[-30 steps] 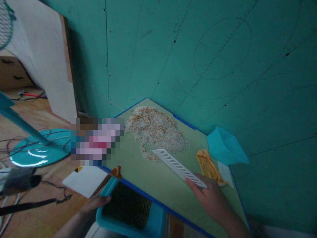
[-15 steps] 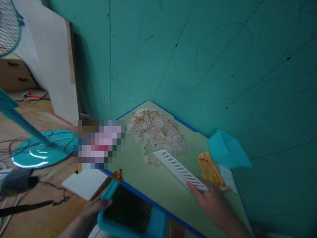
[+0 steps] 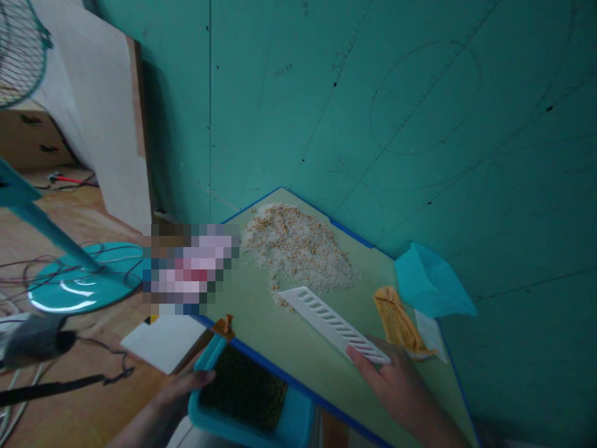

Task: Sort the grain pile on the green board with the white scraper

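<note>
My right hand [image 3: 389, 373] is closed around the near end of a white slotted plastic strip [image 3: 338, 323]. The strip's far tip lies over a small trail of grains at the near edge of a pile [image 3: 303, 249] of white rice-like grains mixed with yellow-orange beans or peas. Below the table's front edge, my left hand [image 3: 191, 379] grips the left rim of a blue plastic tub [image 3: 209, 417]. Dark green, bean-like grains [image 3: 245, 389] fill much of the tub. My left thumb is over the rim; the other fingers are hidden.
The green-topped table [image 3: 261, 323] with blue edging stands against a teal wall [image 3: 289, 93]. A yellow cloth [image 3: 403, 323] and a turquoise open container [image 3: 429, 280] sit at the right. At left are a pixelated patch, a fan base [image 3: 79, 280], cables and a white panel [image 3: 102, 124].
The strip's tip has shifted slightly left over the grain trail, with my right hand moving a little the same way. My left hand keeps its grip on the tub.
</note>
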Demonstrator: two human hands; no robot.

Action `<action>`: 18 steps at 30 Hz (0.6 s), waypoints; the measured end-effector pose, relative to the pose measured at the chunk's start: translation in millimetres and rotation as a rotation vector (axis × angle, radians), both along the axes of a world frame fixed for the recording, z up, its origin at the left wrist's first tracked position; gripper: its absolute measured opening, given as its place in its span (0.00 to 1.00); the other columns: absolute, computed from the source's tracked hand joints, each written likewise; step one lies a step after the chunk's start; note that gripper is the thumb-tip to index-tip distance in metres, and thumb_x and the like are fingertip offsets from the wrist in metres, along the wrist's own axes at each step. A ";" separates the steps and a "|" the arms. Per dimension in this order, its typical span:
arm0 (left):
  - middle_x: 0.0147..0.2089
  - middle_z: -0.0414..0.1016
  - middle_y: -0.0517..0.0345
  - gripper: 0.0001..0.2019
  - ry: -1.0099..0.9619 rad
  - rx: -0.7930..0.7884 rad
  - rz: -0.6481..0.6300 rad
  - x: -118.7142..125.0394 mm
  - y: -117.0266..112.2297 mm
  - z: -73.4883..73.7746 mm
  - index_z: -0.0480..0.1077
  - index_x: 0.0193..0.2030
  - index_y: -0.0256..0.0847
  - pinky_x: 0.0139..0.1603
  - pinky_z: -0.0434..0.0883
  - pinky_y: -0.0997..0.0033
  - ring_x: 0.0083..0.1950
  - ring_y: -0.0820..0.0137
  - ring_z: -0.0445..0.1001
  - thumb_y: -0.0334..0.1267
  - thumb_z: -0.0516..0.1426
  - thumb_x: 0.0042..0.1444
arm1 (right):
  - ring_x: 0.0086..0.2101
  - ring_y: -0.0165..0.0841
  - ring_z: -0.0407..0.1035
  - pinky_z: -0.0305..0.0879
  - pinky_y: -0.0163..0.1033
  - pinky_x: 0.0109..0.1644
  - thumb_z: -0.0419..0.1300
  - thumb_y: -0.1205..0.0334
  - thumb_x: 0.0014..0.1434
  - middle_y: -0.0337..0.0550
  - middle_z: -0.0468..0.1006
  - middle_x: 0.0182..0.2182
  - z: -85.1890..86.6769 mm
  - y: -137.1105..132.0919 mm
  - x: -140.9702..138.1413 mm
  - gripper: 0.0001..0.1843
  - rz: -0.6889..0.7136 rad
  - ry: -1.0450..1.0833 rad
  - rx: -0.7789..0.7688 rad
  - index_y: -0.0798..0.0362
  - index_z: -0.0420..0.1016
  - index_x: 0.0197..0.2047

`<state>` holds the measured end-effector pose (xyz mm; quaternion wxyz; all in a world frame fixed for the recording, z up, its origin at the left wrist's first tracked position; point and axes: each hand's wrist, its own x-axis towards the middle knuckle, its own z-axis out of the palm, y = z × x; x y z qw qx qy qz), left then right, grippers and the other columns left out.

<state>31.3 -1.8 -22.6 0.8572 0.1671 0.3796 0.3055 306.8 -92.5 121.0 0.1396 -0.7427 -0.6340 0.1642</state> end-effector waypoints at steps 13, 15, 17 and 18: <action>0.39 0.83 0.58 0.34 -0.035 0.055 -0.074 4.1 2.7 -4.9 0.70 0.51 0.45 0.50 0.66 0.51 0.53 0.44 0.69 0.39 0.65 0.29 | 0.36 0.36 0.73 0.68 0.37 0.39 0.48 0.58 0.60 0.46 0.79 0.32 -4.7 2.0 7.9 0.17 -0.009 -0.045 0.069 0.53 0.77 0.36; 0.38 0.83 0.59 0.33 -0.036 0.062 -0.080 6.2 2.1 -4.4 0.71 0.49 0.45 0.51 0.65 0.51 0.52 0.44 0.69 0.39 0.66 0.28 | 0.36 0.36 0.73 0.68 0.37 0.40 0.48 0.58 0.60 0.47 0.79 0.32 -3.6 2.0 6.7 0.17 -0.011 -0.049 0.065 0.53 0.77 0.35; 0.38 0.83 0.59 0.33 -0.039 0.065 -0.087 7.7 0.9 -3.3 0.71 0.49 0.46 0.51 0.65 0.52 0.52 0.44 0.69 0.40 0.66 0.28 | 0.35 0.36 0.73 0.68 0.37 0.40 0.48 0.59 0.60 0.46 0.79 0.30 -3.1 1.8 5.5 0.16 -0.008 -0.048 0.063 0.53 0.77 0.34; 0.38 0.83 0.58 0.34 -0.041 0.065 -0.090 8.3 0.3 -2.5 0.71 0.49 0.46 0.50 0.65 0.52 0.52 0.44 0.69 0.40 0.66 0.27 | 0.35 0.36 0.73 0.67 0.37 0.40 0.48 0.59 0.60 0.45 0.79 0.30 -3.2 1.6 4.9 0.16 -0.004 -0.047 0.061 0.53 0.77 0.34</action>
